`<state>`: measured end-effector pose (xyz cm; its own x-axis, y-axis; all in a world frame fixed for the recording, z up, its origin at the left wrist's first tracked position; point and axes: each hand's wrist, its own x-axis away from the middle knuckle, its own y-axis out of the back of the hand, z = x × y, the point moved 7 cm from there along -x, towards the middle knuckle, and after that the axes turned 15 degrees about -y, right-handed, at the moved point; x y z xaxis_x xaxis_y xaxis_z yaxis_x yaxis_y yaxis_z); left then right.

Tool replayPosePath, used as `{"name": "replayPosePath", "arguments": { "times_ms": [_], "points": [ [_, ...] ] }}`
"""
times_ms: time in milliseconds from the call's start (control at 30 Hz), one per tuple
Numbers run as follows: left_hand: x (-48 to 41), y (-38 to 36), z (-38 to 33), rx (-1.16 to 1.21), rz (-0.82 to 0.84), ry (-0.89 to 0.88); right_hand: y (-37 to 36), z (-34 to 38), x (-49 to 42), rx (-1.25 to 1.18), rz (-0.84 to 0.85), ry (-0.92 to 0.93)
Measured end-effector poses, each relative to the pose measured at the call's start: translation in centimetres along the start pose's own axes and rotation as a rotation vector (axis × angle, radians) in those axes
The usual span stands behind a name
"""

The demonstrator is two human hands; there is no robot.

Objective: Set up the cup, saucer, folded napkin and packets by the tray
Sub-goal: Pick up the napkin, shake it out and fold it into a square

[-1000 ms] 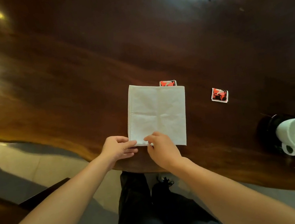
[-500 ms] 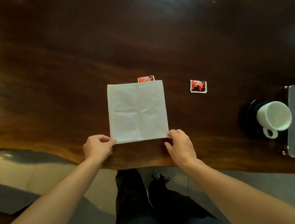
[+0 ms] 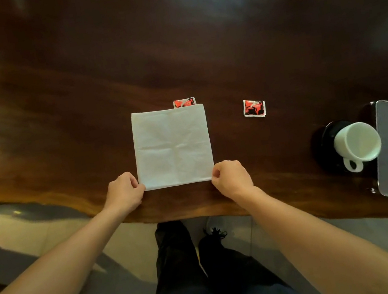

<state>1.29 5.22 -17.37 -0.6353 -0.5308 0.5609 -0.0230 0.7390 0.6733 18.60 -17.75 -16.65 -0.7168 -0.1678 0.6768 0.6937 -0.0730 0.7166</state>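
Napkin (image 3: 172,146) lies flat near the table's (image 3: 75,89) front edge, its far edge covering part of one packet (image 3: 184,102). To fold it cleanly, lift both near corners together and match them to the far corners. Left hand (image 3: 125,193) and right hand (image 3: 231,179) each pinch a near corner, fingers closed on the paper.

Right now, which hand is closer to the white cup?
Right. The right hand pinches the napkin's near right corner, cup farther right. The left hand holds the opposite corner, farther away.
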Motion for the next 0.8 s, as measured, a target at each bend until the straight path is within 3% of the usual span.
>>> {"name": "replayPosePath", "arguments": {
  "times_ms": [100, 200, 267, 367, 500, 633, 800],
  "points": [
    [-0.6, 1.1, -2.3, -0.213, -0.053, -0.177, 2.0, 1.7, -0.6, -0.027, -0.054, 0.065],
    [-1.8, 2.0, -5.9, -0.433, -0.198, -0.506, 3.4, 4.8, -1.2, -0.033, -0.155, 0.176],
    [-3.0, 1.1, -7.5, -0.589, -0.167, -0.715, 3.1, 7.3, -1.8, 0.028, -0.209, 0.264],
    [-5.4, -1.1, -7.5, -0.735, -0.016, -0.877, 0.7, 10.7, -3.2, 0.220, -0.255, 0.389],
    [-7.9, -2.1, -5.6, -0.738, 0.073, -0.957, -2.5, 11.1, -5.6, 0.380, -0.235, 0.422],
    [-8.8, -1.6, -4.2, -0.685, 0.031, -0.889, -2.0, 9.1, -7.5, 0.407, -0.311, 0.367],
    [-9.0, 0.2, -5.1, -0.568, -0.068, -0.832, -0.7, 9.2, -7.6, 0.351, -0.273, 0.327]
  ]
}}
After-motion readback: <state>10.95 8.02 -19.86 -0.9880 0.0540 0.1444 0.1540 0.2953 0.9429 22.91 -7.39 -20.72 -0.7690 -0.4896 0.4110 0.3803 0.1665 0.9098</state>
